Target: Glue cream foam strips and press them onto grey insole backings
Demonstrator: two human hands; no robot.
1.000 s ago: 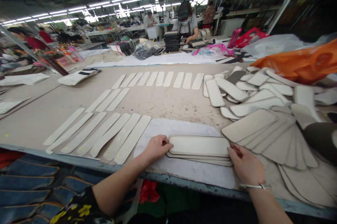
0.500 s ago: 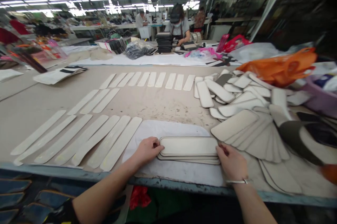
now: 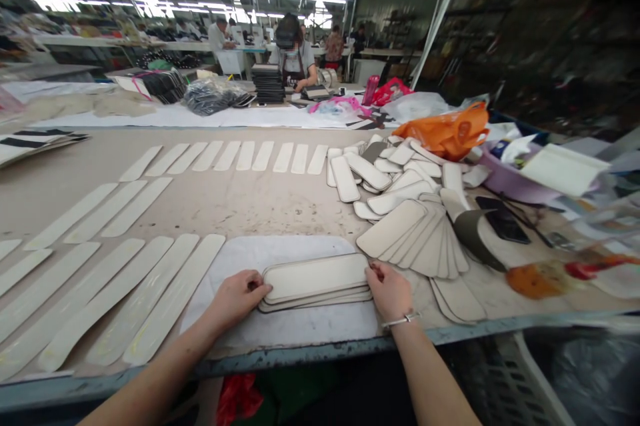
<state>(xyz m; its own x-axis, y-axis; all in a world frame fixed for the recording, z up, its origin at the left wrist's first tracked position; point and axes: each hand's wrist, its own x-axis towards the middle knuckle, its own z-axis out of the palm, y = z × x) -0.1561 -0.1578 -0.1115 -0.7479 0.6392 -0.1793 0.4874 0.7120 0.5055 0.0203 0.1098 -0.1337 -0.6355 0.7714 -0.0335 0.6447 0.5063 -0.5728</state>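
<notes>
A small stack of long off-white panels with dark edges and rounded corners [image 3: 315,277] lies on a white sheet [image 3: 240,327] near the table's front edge. My left hand [image 3: 243,296] pinches the left end of the top panel between thumb and fingers. At the right end, my right hand [image 3: 393,291], with a bracelet at the wrist, pinches the same panel. The top panel sits slightly askew over those beneath, its right end higher. Beside my right hand is a fan of similar panels [image 3: 400,233].
Long pale strips [image 3: 175,299] lie at the left, with shorter strips [image 3: 245,155] in a row behind. Loose panels [image 3: 345,179] are heaped at the right, near an orange bag [image 3: 445,133], a purple basin [image 3: 515,179] and an orange bottle [image 3: 537,279]. A person [image 3: 295,56] works across the table.
The view has swung to the right, so the scene appears shifted left. The top panel is now more tilted, its right end higher. Both hands still grip its ends.
</notes>
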